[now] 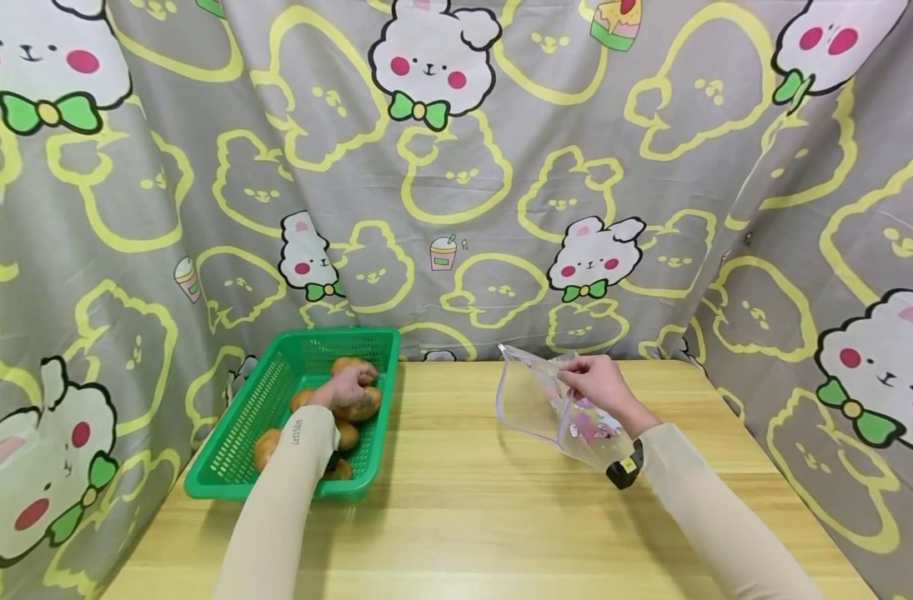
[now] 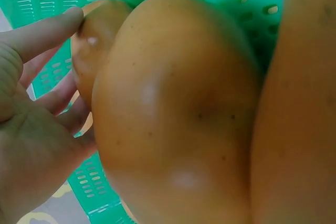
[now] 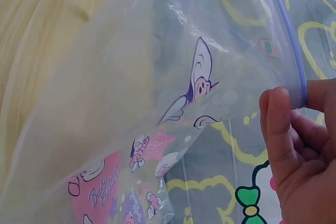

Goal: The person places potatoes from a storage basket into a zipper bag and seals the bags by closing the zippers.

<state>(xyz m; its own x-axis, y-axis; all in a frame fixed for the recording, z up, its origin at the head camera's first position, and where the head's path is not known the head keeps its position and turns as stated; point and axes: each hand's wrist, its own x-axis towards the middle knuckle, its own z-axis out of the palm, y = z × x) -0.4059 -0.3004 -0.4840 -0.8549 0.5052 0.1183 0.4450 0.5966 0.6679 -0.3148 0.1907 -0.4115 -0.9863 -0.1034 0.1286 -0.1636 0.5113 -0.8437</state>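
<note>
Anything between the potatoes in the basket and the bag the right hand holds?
Only the side wall of the green basket, between the potatoes and the clear bag. Beyond that wall, nothing visible blocks the way.

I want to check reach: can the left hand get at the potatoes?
Probably yes: the left hand is inside the green basket, at the potatoes, and no lid blocks it.

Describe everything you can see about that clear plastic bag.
The bag is thin, see-through and plastic-looking, printed with pink and purple cartoon figures and lettering. A purple-blue strip edges its opening, which gapes toward the green basket. Pinched at that edge by the right hand, it slants over the right side of the table. No contents show through it; whether its bottom touches the table is unclear.
</note>
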